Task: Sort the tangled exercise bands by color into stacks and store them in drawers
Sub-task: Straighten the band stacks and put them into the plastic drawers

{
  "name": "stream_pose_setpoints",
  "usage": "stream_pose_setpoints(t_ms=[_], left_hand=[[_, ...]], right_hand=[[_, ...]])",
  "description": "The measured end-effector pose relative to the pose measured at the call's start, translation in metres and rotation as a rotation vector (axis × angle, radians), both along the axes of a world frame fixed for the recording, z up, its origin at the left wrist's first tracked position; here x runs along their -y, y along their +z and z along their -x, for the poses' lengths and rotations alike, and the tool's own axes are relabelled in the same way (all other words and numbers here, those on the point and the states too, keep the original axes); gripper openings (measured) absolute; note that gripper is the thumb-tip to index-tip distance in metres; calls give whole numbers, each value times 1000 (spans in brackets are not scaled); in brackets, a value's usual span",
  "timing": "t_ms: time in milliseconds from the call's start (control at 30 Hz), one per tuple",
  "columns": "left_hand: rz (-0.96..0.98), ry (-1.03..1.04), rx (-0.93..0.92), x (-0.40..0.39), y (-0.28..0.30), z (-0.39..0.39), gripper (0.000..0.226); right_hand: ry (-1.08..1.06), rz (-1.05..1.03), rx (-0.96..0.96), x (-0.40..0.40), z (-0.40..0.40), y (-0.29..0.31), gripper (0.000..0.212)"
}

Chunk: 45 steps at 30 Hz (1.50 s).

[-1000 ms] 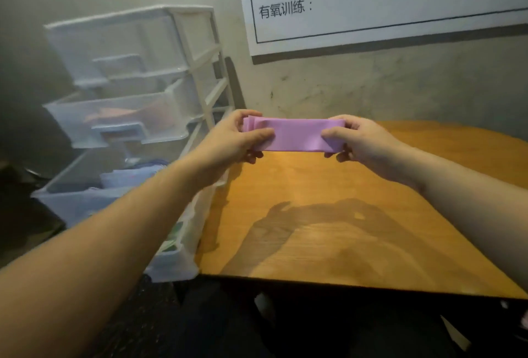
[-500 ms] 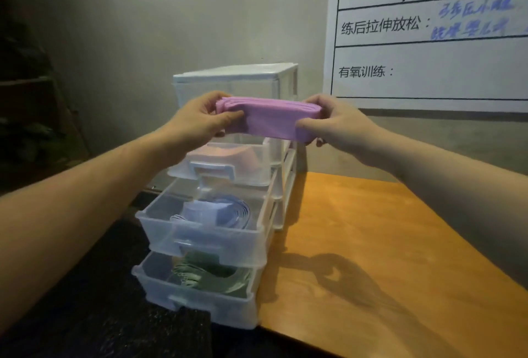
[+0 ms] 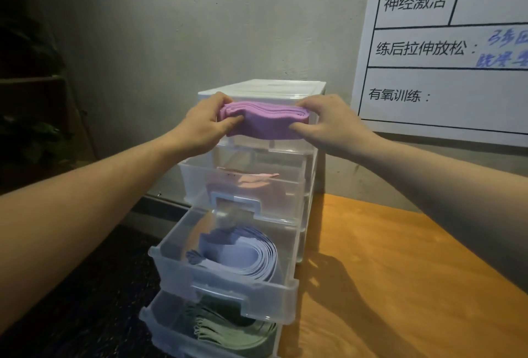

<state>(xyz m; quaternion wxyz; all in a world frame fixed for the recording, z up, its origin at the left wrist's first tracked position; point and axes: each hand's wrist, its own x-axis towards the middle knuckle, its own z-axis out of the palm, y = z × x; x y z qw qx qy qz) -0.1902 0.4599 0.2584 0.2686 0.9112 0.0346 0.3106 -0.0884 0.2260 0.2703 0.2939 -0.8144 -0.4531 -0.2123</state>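
The big clear drawer box [image 3: 307, 186] stands beside the worktop [image 3: 400, 286], so I lift my purple bands [image 3: 264, 123] up to its top drawer [image 3: 257, 146]. My left hand [image 3: 204, 126] and right hand [image 3: 328, 126] each pinch one end, fingers curled tight, so the stack stays folded. Lower drawers hold pink bands [image 3: 254, 180], blue bands [image 3: 243, 254] and green bands [image 3: 228, 326]. I cannot tell if the top drawer is open wide enough.

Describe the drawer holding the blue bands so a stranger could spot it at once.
Find the clear plastic drawer tower standing against the grey wall beside the wooden table. Its third drawer from the top, pulled well out, holds coiled pale blue bands; the drawer above holds pink ones, the drawer below green.
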Motion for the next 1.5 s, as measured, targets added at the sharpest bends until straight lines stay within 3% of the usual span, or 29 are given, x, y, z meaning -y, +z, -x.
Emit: stream_pose_setpoints(t_ms=[67, 200, 800, 900, 1067, 1167, 1367, 1500], left_hand=[[-8, -10, -12, -2, 2, -5, 44], [-19, -39, -1, -5, 11, -9, 21], [60, -122, -24, -13, 56, 22, 21], [13, -87, -79, -26, 64, 19, 21], [-97, -70, -372, -33, 68, 11, 30], [-252, -66, -458, -33, 71, 3, 19], [-359, -88, -526, -36, 73, -12, 17], [-359, -134, -562, -36, 72, -16, 21]], right_hand=[[1, -18, -13, -2, -2, 3, 34], [40, -16, -78, -1, -2, 11, 30], [149, -131, -280, -11, 21, 51, 21], [105, -5, -288, -17, 16, 56, 23], [15, 404, -176, -32, 11, 63, 18], [37, 572, -128, -44, 9, 66, 14], [42, 759, -46, -56, 4, 64, 10], [61, 823, -58, -61, 0, 64, 20]])
